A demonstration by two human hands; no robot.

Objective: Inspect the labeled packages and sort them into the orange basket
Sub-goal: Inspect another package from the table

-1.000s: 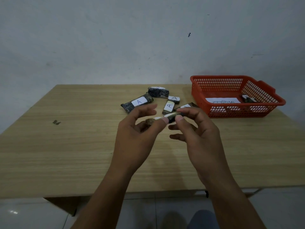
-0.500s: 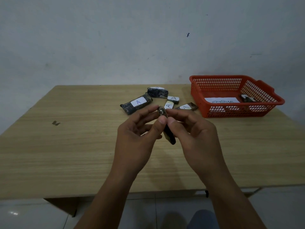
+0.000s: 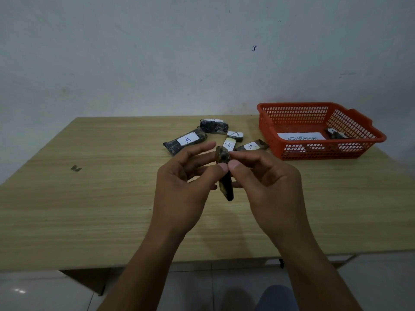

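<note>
A dark package (image 3: 225, 176) is pinched upright between the thumbs and fingertips of the left hand (image 3: 183, 194) and the right hand (image 3: 268, 187), above the wooden table (image 3: 89, 209) and well to the left of the orange basket (image 3: 318, 131). Five more packages (image 3: 185, 141) marked "A" are scattered just left of the basket. Inside the basket, a paper label (image 3: 301, 136) and one package (image 3: 335, 133) are seen.
</note>
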